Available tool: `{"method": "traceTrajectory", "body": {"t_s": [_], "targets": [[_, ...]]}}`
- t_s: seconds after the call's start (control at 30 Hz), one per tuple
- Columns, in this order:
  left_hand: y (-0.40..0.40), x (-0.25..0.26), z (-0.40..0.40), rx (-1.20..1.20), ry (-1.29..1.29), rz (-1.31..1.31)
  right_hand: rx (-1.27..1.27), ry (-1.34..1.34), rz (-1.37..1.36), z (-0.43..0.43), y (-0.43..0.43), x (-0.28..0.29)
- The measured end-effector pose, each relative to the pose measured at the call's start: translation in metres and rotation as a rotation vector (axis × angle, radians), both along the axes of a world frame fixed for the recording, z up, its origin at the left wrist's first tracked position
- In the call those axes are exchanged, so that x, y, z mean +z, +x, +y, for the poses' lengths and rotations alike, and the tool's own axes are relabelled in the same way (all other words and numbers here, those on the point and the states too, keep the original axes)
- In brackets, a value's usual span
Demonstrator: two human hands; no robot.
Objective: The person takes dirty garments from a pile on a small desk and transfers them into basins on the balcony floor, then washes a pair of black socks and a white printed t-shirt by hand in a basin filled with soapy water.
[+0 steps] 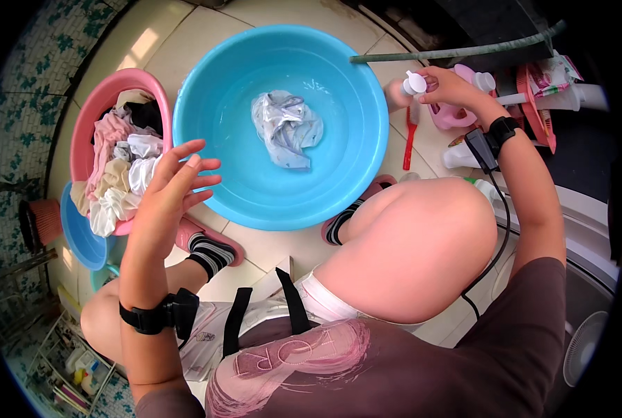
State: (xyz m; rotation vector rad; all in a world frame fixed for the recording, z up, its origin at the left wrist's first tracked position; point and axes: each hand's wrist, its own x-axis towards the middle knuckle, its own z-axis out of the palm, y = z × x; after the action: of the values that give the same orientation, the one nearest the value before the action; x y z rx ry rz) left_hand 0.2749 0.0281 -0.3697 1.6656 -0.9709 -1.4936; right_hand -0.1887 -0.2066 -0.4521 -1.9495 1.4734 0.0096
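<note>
My left hand (177, 175) hangs with spread fingers over the left rim of a large blue plastic basin (337, 183), holding nothing. Clear water fills the basin, and a crumpled pale grey-white garment (287, 130) lies in it. Off the basin's right side, my right hand (449, 89) has its thumb and fingertips at the white cap (414, 83) of a bottle (394, 95), whose body looks blurred. Left of the basin, a pink tub (82, 133) is heaped with clothes (117, 162) in pink, beige, white and black.
A hose (446, 54) reaches the basin's upper right rim. A red-handled brush (410, 136) lies on the tiles beside a pink jug (449, 115) and a white bottle (459, 155). Below the pink tub sits a smaller blue basin (83, 237). A wire rack (55, 347) stands lower left.
</note>
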Motion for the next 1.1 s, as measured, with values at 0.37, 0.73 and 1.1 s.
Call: {"method": "traceTrajectory", "body": {"t_s": [0.37, 0.73, 1.1], "targets": [[0.094, 0.062, -0.010, 0.237, -0.275, 0.660, 0.147, -0.177, 0.002, 0.016, 0.195, 0.000], [0.127, 0.076, 0.030, 0.246, -0.502, 0.499, 0.024, 0.052, 0.361, 0.093, 0.317, -0.190], [0.148, 0.057, 0.043, 0.276, -0.446, 0.499, 0.507, 0.411, 0.126, 0.076, 0.412, -0.061]]}}
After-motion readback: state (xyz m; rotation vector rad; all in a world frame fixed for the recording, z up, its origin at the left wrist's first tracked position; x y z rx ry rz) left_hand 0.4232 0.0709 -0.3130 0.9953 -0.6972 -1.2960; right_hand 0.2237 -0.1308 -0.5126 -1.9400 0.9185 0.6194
